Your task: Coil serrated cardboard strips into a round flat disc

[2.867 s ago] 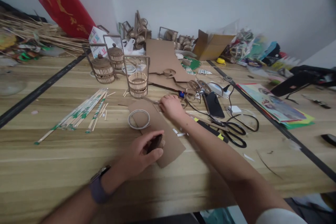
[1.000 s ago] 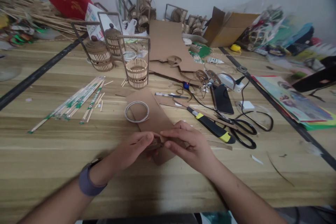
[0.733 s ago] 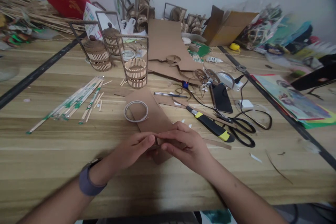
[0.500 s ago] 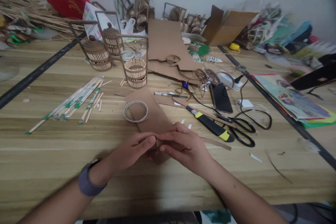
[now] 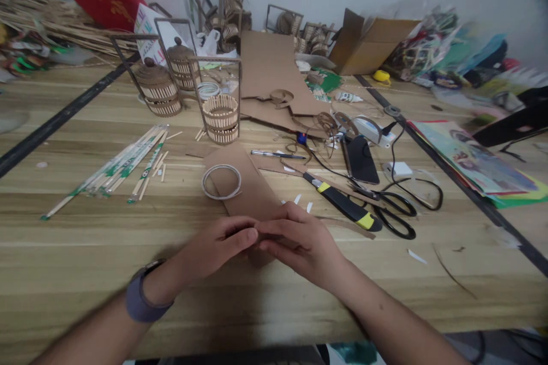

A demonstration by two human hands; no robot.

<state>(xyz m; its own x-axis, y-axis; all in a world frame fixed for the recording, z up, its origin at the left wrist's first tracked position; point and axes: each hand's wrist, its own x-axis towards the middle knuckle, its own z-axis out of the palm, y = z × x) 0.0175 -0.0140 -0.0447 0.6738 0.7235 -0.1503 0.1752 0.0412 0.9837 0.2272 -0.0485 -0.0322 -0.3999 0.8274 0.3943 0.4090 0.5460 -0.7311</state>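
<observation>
My left hand (image 5: 222, 242), with a purple watch band at the wrist, meets my right hand (image 5: 299, 239) near the table's front. Fingers of both are closed around a small brown piece, mostly hidden between them; it looks like cardboard. Under and beyond them lies a brown cardboard sheet (image 5: 252, 182). A pale coiled ring (image 5: 221, 182) rests on that sheet, to the left. Farther back stands a small slatted basket (image 5: 220, 118) with a tall square handle. To the right of my right hand lie a black and yellow cutter (image 5: 346, 205) and black-handled scissors (image 5: 396, 214).
Wrapped chopsticks (image 5: 124, 162) lie at the left. Two lidded baskets (image 5: 157, 91) stand behind them. A phone (image 5: 362, 159), a pen (image 5: 278, 154) and cables are right of centre. An open carton (image 5: 377, 40) stands at the back, and coloured papers (image 5: 475, 157) lie far right.
Both hands stay together in nearly the same place. The fingertips have closed in slightly, and less of the brown piece between them shows.
</observation>
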